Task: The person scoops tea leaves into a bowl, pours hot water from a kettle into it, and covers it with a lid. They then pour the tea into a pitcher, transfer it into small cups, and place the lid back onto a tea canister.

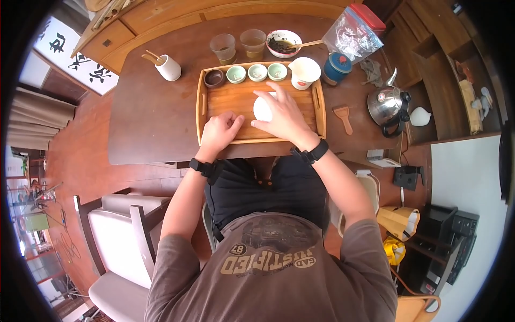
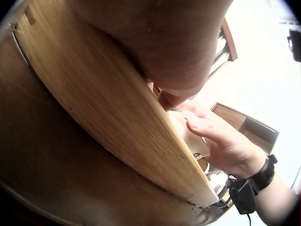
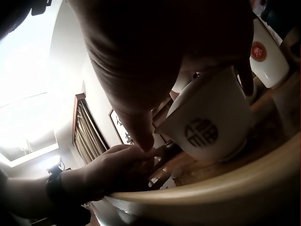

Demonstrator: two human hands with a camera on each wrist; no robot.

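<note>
A white porcelain tea bowl (image 3: 207, 122) with a flared rim and a dark round character mark stands on the wooden tray (image 1: 230, 104). Over it is my right hand (image 1: 285, 114), thumb and fingers spread around the rim. The right wrist view has the thumb slightly apart from the bowl and a finger reaching down at its far side. My left hand (image 1: 219, 131) rests at the tray's near edge, left of the bowl, its fingers loosely curled with nothing seen in them. In the left wrist view the tray's side wall hides most of the bowl.
Along the tray's back stand a dark brown cup (image 1: 214, 79), several pale green cups (image 1: 236, 74) and a white pitcher (image 1: 306, 73). Behind are two plastic cups and a bowl of wet leaves (image 1: 282, 44). A steel kettle (image 1: 387, 104), brush (image 1: 343, 119) and blue canister (image 1: 337, 68) stand right.
</note>
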